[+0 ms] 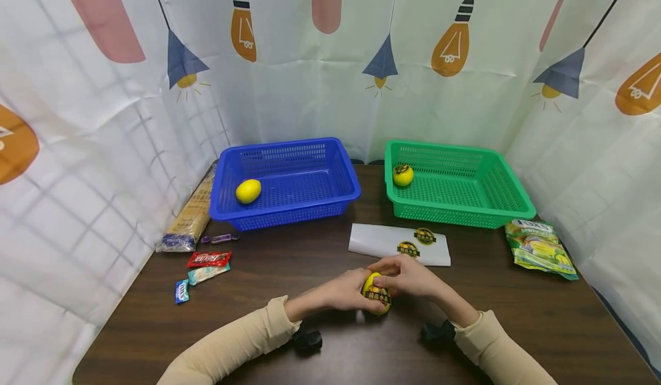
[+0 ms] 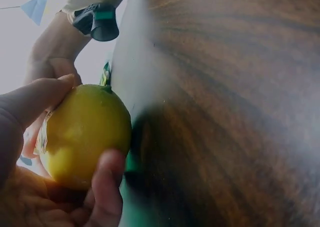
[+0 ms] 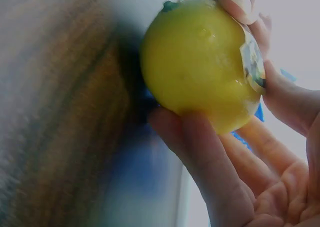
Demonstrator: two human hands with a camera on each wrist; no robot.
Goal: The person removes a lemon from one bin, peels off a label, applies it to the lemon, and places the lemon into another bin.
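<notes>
A yellow lemon (image 1: 369, 283) is held between both hands just above the table, in front of the person. A black-and-gold label (image 1: 378, 296) sits on its side. From the left, the left hand (image 1: 345, 291) grips the lemon, its thumb and fingers around the fruit in the left wrist view. The right hand (image 1: 410, 277) holds it from the other side; its thumb presses at the edge of the label (image 3: 252, 62) in the right wrist view. Just beyond the hands lies a white sticker sheet (image 1: 373, 239) with two more such labels on it.
At the back stand a blue basket (image 1: 289, 215) with a plain lemon (image 1: 248, 191) and a green basket (image 1: 454, 214) with a labelled lemon (image 1: 403, 175). Several small wrapped sweets, including a red packet (image 1: 209, 259), lie left. A green snack bag (image 1: 541, 246) lies right.
</notes>
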